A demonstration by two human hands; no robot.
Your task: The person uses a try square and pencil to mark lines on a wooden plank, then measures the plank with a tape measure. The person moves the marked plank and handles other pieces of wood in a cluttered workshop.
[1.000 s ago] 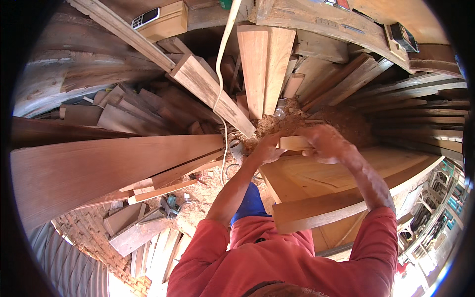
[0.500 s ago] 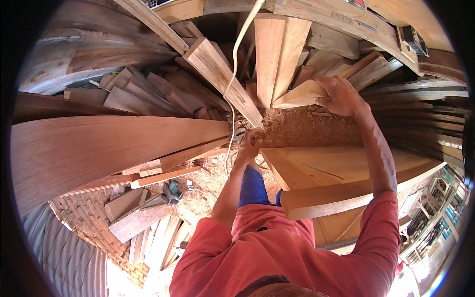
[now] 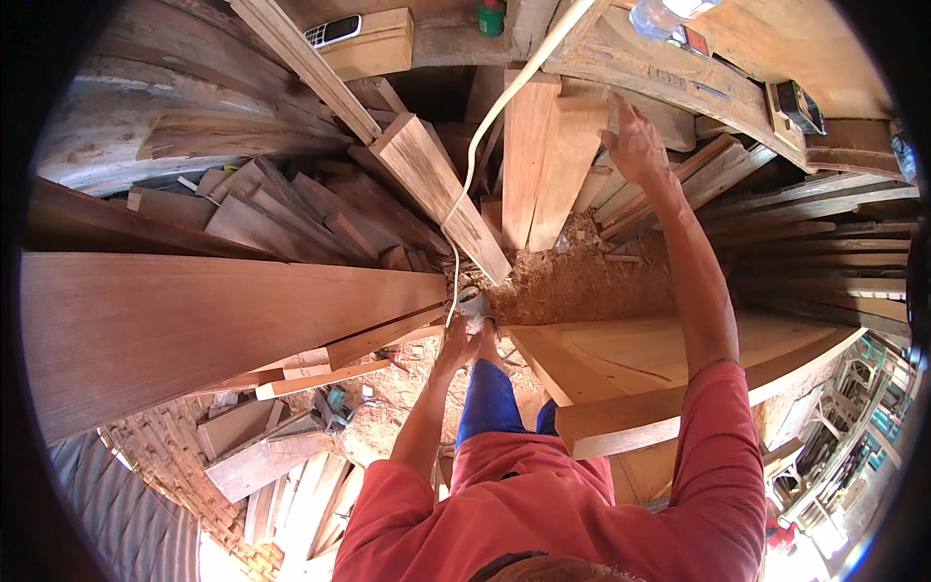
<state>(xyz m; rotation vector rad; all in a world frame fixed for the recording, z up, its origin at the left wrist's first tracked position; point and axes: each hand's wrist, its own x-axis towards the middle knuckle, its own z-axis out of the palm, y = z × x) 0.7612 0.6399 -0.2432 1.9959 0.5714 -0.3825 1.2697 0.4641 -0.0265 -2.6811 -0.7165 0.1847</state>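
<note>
My right hand (image 3: 640,145) is raised beside the upper right edge of a pale wooden board (image 3: 580,121). Its fingers are stretched, with thumb and forefinger apart; whether the fingertips touch the wood is hard to tell. That board stands leaning against the back, side by side with another upright plank (image 3: 529,160). Low at the middle, my left hand (image 3: 460,341) hangs near my foot (image 3: 475,306) and close to a white cable (image 3: 468,179). Its fingers are mostly hidden, so I cannot tell if it holds anything.
A thick slab (image 3: 669,412) lies at my right, and a wide plank (image 3: 223,325) at my left. A beam (image 3: 441,194) slants by the cable. Offcuts (image 3: 267,209) pile at the back left. On the ledge are a phone (image 3: 333,31) and a plastic bottle (image 3: 669,15).
The board at my right hand has gone from tilted low to standing against the back, and that hand has moved up and left. My left hand has moved down and slightly left.
</note>
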